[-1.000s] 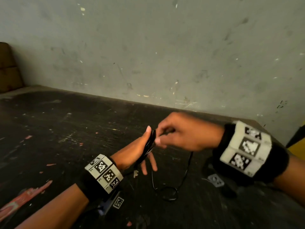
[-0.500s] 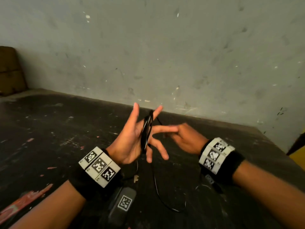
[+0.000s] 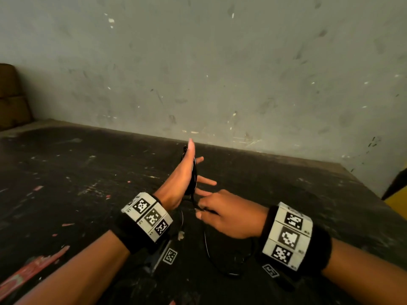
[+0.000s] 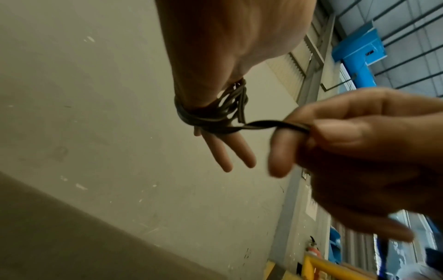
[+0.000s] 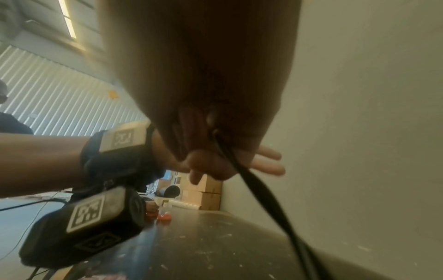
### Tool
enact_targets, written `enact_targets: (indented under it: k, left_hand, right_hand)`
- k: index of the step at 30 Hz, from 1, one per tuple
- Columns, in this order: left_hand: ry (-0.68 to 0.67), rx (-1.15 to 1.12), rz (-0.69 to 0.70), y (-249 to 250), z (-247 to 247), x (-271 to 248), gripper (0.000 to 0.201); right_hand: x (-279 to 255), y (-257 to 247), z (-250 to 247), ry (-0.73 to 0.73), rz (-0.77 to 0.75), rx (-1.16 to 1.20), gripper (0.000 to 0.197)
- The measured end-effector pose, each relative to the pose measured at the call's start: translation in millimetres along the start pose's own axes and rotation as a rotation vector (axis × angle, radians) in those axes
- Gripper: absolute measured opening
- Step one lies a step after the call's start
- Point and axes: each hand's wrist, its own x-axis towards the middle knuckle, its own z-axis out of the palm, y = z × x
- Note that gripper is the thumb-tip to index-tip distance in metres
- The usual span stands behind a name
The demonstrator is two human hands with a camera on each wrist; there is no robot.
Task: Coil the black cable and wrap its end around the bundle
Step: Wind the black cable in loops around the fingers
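Presently, left to right:

- Left hand (image 3: 184, 179): upright over the tabletop (image 3: 77, 177), fingers straight and spread, clasping nothing; it serves as the spool. Wrist-camera band (image 3: 147, 216) with black-and-white coded squares on the forearm.
- Black cable (image 4: 210, 115): thin, round, smooth-jacketed, limp. Several turns lie round the left palm as a loose bundle, its long axis running up along the hand. One strand leaves the lower end of the bundle rightward, taut, into the right hand.
- Right hand (image 3: 229, 214): just below and right of the left, almost touching its lower fingers; thumb and fingers pinch the strand. This is the nearer hand to the free length, so the next turn is judged to be its work.
- Slack tail (image 3: 211, 254): hangs from the right hand and loops on the tabletop between the forearms; a fair length is not yet coiled.
- Tabletop: dark, matt, scuffed, paint-flecked.
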Motion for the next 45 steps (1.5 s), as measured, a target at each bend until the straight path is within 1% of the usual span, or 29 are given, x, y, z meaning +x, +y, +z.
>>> enact_targets:
  k: [1, 3, 4, 5, 7, 8, 10, 11, 13, 15, 17, 19, 21, 23, 24, 27, 29, 31, 33, 36, 40, 41, 43, 44, 45]
  left_hand:
    - [-0.012, 0.071, -0.028, -3.2, 0.1, -1.0, 0.090]
    - [-0.086, 0.214, -0.083, -12.5, -1.0, -6.3, 0.107]
    - [-0.149, 0.245, -0.106, -16.8, -1.6, -10.3, 0.112]
    - [-0.228, 0.263, -0.120, -21.1, -2.3, -14.5, 0.112]
    - [-0.377, 0.247, -0.148, -24.7, -3.7, -23.3, 0.106]
    - [-0.429, 0.212, -0.178, -23.1, -4.3, -27.8, 0.101]
    - [-0.504, 0.133, -0.245, -18.0, -5.7, -35.1, 0.089]
    - [-0.534, 0.097, -0.260, -14.1, -5.3, -37.8, 0.089]
    - [-0.600, 0.070, -0.260, -7.7, -5.4, -40.3, 0.096]
    - [-0.664, 0.046, -0.256, -1.8, -6.9, -41.5, 0.099]
    - [-0.702, -0.018, -0.219, 4.3, -10.2, -41.8, 0.101]
    - [-0.726, -0.119, -0.168, 12.4, -12.7, -40.1, 0.103]
    - [-0.700, -0.264, -0.114, 20.7, -13.0, -35.9, 0.105]
    - [-0.600, -0.399, -0.066, 27.5, -10.6, -29.8, 0.103]
    - [-0.530, -0.441, -0.048, 30.5, -8.6, -25.8, 0.103]
    - [-0.313, -0.468, 0.014, 32.5, -2.3, -16.1, 0.098]
    - [-0.234, -0.440, 0.049, 30.1, -0.2, -10.2, 0.094]
    - [-0.171, -0.394, 0.067, 26.1, -0.5, -7.2, 0.089]
    - [-0.122, -0.308, 0.088, 20.8, -1.9, -3.8, 0.085]
    - [-0.050, -0.131, 0.090, 10.9, -6.1, -2.4, 0.080]
    - [-0.039, 0.183, -0.001, -4.1, -13.7, -6.0, 0.091]
    - [-0.048, 0.238, -0.017, -6.0, -13.5, -9.5, 0.084]
    - [-0.072, 0.288, -0.051, -7.3, -11.1, -15.6, 0.058]
    - [-0.076, 0.299, -0.056, -9.1, -11.1, -16.6, 0.056]
    - [-0.081, 0.307, -0.056, -11.7, -11.4, -16.1, 0.063]
  right_hand:
    - [-2.8, -1.7, -5.5, -0.025, -0.011, -0.027, 0.019]
    - [-6.3, -2.6, -22.0, -0.014, -0.017, -0.091, 0.017]
    - [-6.9, -2.2, -33.3, 0.013, -0.018, -0.119, 0.017]
    - [-7.7, -1.3, -47.4, 0.036, -0.023, -0.130, 0.015]
    - [-8.2, 5.1, -77.0, 0.068, -0.050, -0.119, 0.011]
    - [-8.4, 8.5, -91.0, 0.084, -0.069, -0.121, 0.011]
    - [-7.2, 17.7, -109.2, 0.116, -0.088, -0.137, 0.013]
    - [-6.3, 22.4, -113.5, 0.130, -0.085, -0.152, 0.015]
    - [-3.1, 32.9, -112.6, 0.172, -0.079, -0.196, 0.022]
    - [0.0, 45.4, -104.9, 0.249, -0.085, -0.196, 0.031]
    - [4.5, 58.8, -92.7, 0.342, -0.080, -0.111, 0.038]
    - [9.8, 70.4, -73.2, 0.425, -0.042, -0.007, 0.038]
    - [13.7, 74.7, -47.5, 0.458, -0.013, 0.062, 0.030]
    - [15.9, 68.6, -21.1, 0.438, -0.015, 0.112, 0.021]
    - [17.6, 62.8, -9.4, 0.426, -0.034, 0.129, 0.020]
    - [24.7, 38.6, 16.8, 0.367, -0.065, 0.111, 0.023]
    - [26.2, 25.9, 24.3, 0.327, -0.041, 0.106, 0.020]
    - [21.2, 13.9, 22.8, 0.266, 0.005, 0.112, 0.015]
    - [12.8, 2.2, 16.6, 0.211, 0.022, 0.094, 0.017]
    - [-0.1, -10.8, 0.3, 0.175, 0.017, 0.053, 0.020]
    - [-13.3, -18.4, -42.5, 0.151, 0.099, 0.001, 0.013]
    - [-16.3, -19.6, -54.6, 0.140, 0.103, -0.009, 0.012]
    - [-22.2, -22.6, -75.9, 0.078, 0.086, -0.029, 0.011]
    - [-24.5, -24.4, -83.5, 0.054, 0.080, -0.040, 0.010]
    - [-26.7, -26.5, -90.8, 0.047, 0.077, -0.052, 0.009]
